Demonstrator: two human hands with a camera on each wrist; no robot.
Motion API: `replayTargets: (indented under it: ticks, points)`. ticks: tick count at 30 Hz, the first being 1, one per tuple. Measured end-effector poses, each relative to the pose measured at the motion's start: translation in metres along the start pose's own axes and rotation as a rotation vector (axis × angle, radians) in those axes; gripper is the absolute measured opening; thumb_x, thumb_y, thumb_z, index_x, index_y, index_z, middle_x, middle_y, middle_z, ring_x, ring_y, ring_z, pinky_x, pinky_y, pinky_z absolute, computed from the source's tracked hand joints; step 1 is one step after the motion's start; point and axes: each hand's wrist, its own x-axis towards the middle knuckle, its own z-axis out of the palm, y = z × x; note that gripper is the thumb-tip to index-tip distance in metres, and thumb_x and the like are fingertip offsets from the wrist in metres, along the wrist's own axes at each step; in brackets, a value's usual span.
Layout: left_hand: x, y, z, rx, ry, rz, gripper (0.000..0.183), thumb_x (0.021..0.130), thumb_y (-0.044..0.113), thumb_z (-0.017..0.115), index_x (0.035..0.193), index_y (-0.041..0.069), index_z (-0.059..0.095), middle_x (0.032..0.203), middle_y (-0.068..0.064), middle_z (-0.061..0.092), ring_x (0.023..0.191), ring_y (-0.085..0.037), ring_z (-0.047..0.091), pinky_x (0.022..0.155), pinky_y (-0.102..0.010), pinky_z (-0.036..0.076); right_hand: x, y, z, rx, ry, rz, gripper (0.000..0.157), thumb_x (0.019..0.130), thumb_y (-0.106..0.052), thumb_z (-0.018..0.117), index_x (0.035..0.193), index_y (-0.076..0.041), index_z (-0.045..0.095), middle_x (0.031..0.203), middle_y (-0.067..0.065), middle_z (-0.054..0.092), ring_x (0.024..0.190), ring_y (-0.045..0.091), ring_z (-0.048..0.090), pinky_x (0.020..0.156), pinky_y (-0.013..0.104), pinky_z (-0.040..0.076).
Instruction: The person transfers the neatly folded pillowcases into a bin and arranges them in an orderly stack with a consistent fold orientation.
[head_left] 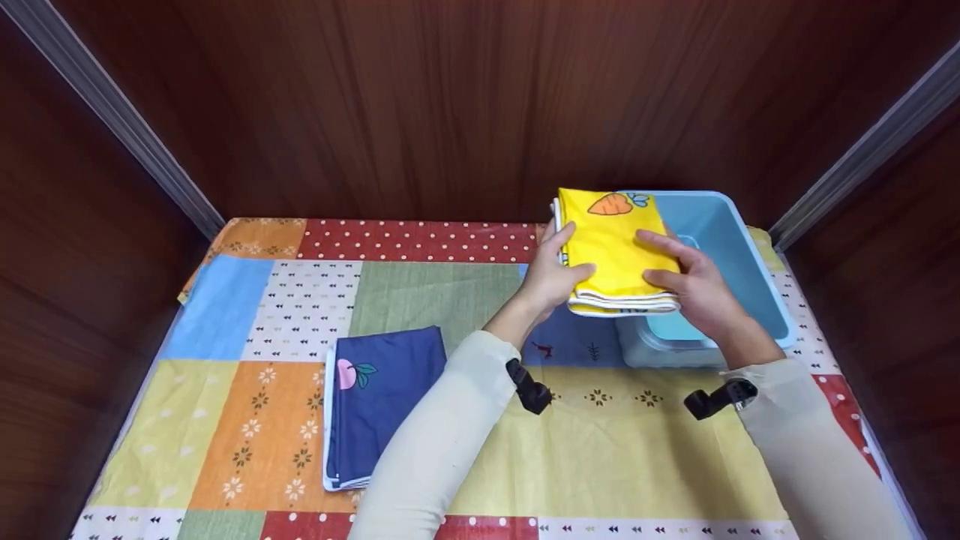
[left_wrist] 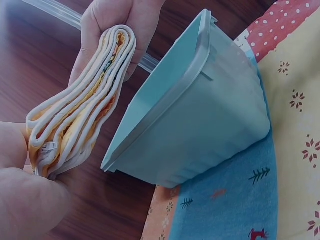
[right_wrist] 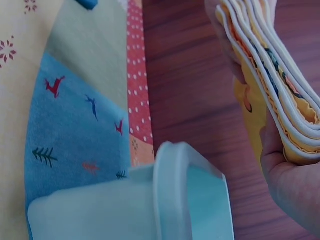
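A folded yellow cloth [head_left: 611, 251] with a carrot print is held in the air by both hands, over the left side of a light blue plastic bin [head_left: 759, 262]. My left hand [head_left: 551, 271] grips its left edge, thumb on top and most fingers hidden beneath. On the opposite edge, my right hand [head_left: 697, 285] holds it with the thumb and a finger on the upper face. The left wrist view shows the cloth's [left_wrist: 82, 100] stacked layers with white edging and a small white tag. In the right wrist view, the bin [right_wrist: 172, 195] sits below and apart from the cloth.
A folded navy cloth [head_left: 394, 397] with a pink fruit print lies at the left on a patchwork-patterned cover [head_left: 600, 450]. Dark wood panels [head_left: 420, 105] stand at the back and both sides. Small black cameras [head_left: 529, 386] are strapped to the wrists.
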Motion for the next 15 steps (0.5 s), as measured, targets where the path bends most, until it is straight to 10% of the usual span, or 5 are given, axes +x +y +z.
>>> replayTargets:
  ticks: [15]
  points:
    - [0.005,0.001,0.028,-0.057,-0.003,-0.013,0.074,0.092,-0.009,0.066,0.158,0.006,0.035,0.167,0.000,0.021,0.123,-0.018,0.059,0.090,-0.026,0.056,-0.010,-0.008,-0.027,0.050,0.024,0.009,0.054,0.099,0.001,0.061,0.150,-0.014,0.053,0.172,0.006,0.001,0.110,0.014,0.057,0.080,0.016,0.055]
